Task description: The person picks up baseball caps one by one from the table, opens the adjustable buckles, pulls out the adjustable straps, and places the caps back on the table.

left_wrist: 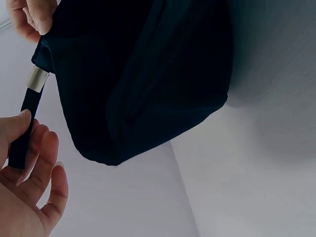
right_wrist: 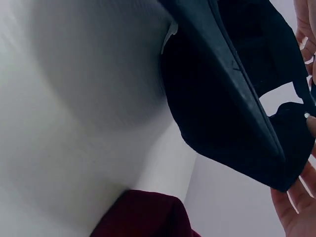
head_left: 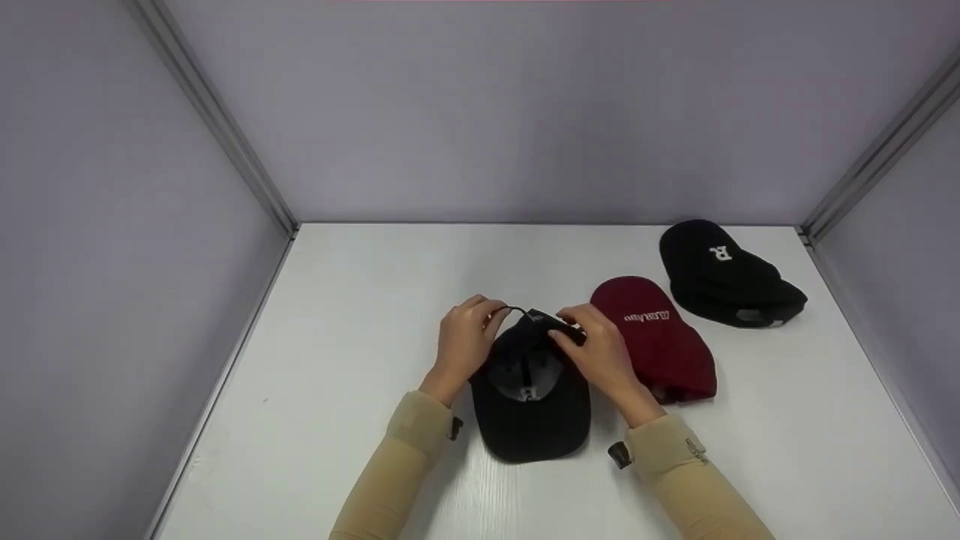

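Note:
In the head view a black baseball cap (head_left: 532, 431) lies with its brim toward me and its inside facing up, a pale letter showing at the front. My left hand (head_left: 463, 341) pinches the free end of its back strap (left_wrist: 30, 106) between thumb and fingers. A shiny metal buckle (left_wrist: 37, 79) sits on that strap, close to the cap's edge. On the other side, my right hand (head_left: 600, 351) grips the cap's back edge with thumb and fingers. The right wrist view shows the strap opening near that hand's fingers (right_wrist: 298, 197).
Just right of my right hand lies a dark red cap (head_left: 675, 352) with white lettering. Behind it, near the table's back right corner, rests another black cap (head_left: 705, 281) with a white R. Pale walls (head_left: 480, 112) enclose the white table (head_left: 337, 337).

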### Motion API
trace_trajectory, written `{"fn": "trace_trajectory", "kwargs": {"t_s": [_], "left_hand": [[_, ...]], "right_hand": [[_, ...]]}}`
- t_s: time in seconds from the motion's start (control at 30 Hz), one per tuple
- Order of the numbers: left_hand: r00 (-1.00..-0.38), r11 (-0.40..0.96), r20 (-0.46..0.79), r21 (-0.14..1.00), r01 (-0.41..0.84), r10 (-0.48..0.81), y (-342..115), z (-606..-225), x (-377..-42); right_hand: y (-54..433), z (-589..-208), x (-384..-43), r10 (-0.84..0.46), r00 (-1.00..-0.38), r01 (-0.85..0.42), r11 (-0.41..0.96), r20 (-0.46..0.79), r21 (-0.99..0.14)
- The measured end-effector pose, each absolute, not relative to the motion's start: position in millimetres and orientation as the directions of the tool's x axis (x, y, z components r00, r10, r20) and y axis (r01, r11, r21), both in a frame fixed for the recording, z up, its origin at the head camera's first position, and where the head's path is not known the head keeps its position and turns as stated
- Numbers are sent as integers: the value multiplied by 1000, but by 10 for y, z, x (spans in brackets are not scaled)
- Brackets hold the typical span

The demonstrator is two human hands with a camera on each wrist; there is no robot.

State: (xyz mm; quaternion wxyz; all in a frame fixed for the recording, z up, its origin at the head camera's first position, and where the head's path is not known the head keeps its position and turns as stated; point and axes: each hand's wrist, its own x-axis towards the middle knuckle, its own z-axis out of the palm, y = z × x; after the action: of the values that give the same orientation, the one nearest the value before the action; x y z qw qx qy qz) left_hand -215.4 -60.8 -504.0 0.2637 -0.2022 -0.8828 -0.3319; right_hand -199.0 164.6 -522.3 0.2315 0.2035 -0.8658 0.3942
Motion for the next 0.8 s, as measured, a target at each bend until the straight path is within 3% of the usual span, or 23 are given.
{"fn": "trace_trajectory", "kwargs": {"t_s": [0.37, 0.8], "left_hand": [[-826, 642, 539, 578, 504, 163, -604, -5002, -2105], [-776, 567, 630, 626, 535, 36, -595, -5008, -1988]], "right_hand": [[1585, -5219, -2058, -208, -785, -577, 587, 583, -568], [1562, -5227, -2073, -188, -774, -582, 588, 605, -562]]}}
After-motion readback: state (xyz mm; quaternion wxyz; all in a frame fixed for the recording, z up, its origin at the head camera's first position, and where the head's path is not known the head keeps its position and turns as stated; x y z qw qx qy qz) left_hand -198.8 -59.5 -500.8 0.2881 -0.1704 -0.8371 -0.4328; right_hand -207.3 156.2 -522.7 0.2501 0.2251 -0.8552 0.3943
